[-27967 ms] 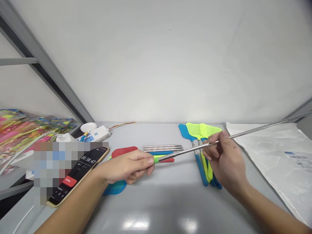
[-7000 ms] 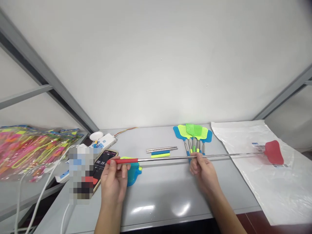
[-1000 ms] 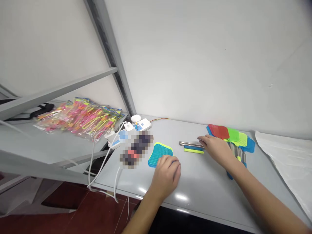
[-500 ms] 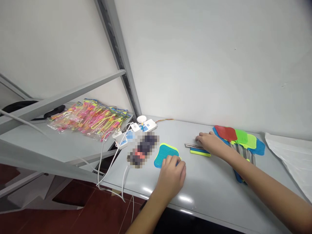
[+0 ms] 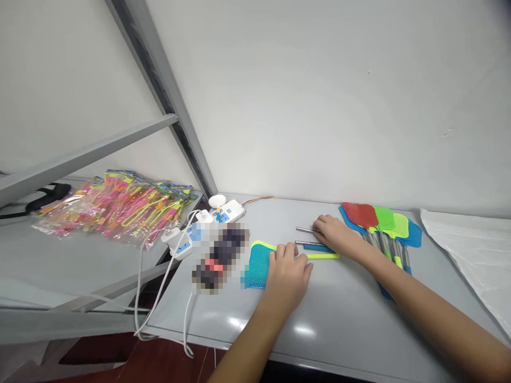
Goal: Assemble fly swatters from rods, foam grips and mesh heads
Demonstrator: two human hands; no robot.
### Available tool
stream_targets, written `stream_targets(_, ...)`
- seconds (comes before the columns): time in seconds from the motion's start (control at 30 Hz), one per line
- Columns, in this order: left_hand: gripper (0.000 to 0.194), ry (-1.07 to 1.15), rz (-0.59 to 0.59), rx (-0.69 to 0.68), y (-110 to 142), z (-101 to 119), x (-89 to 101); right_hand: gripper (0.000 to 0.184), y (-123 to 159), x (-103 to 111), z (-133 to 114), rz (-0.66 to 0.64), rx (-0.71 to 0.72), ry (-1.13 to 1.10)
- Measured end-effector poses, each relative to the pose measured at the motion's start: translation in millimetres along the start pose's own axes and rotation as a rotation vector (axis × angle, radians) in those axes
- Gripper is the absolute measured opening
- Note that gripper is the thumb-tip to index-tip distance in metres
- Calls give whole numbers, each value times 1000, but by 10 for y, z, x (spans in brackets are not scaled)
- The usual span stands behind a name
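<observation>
My left hand (image 5: 288,272) curls over the right end of a pair of fly swatter heads, a blue one (image 5: 257,268) with a yellow one (image 5: 263,244) showing behind it. Its fingertips press on their narrow end, which they hide. To the right, my right hand (image 5: 334,232) has its fingers closed on a thin metal rod (image 5: 304,230). Just in front of that hand lie a second metal rod (image 5: 305,243), a blue tube (image 5: 317,248) and a yellow tube (image 5: 323,256). The tubes' right ends are close to my right wrist.
Fly swatters (image 5: 393,223) in several colours lie fanned at the right, beside a white plastic sheet (image 5: 467,239). Power strips (image 5: 229,213) with cables and a blurred-out object (image 5: 219,258) are at the left. Bagged pink and yellow items (image 5: 120,207) cover a lower shelf behind a metal frame.
The view has turned so that the scene sits further left. The two metal rods, side by side before, are now apart, one under my right fingers. My left hand is nearer the yellow tube.
</observation>
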State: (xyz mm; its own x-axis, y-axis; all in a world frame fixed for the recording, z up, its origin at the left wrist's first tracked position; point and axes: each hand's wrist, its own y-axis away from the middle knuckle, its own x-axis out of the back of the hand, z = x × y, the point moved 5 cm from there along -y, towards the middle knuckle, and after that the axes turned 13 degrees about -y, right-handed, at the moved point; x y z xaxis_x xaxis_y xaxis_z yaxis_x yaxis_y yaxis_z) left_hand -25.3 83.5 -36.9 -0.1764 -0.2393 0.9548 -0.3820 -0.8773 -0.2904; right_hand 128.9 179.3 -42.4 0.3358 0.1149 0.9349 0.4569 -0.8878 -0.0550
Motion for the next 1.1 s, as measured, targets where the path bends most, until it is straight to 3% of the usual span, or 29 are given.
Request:
stream_targets(0.17,16,44,-11,2,17,6,-44,21,111,211,24,191,-118,-52)
stream_targets(0.27,19,82,-67,-22,2,26,-104,22,348,438,-50,494,-147,-164)
stream_targets(0.37,7,107,-103,-57,-7,49,-148,18,676,604,-151,846,-98,-392)
stream_targets(0.5,6,235,-72,-93,3,63,-81,17,962,631,-163,1037,-140,-728)
stream_targets(0.63,9,511,64,-72,20,1,81,28,970,494,-10,933,-305,-1170)
stream_targets(0.73,8,664,152,-42,26,-66,129,31,882,357,38,757,-323,-1519)
stream_targets(0.83,6,735,147,-40,26,-77,88,28,825,247,-16,594,-312,-1717)
stream_targets(0.93,7,726,115,-50,30,-44,38,19,829,189,-126,482,-266,-1733)
stream_targets(1.1,11,711,157,-134,50,44,58,32,944,247,-291,511,-109,-1440)
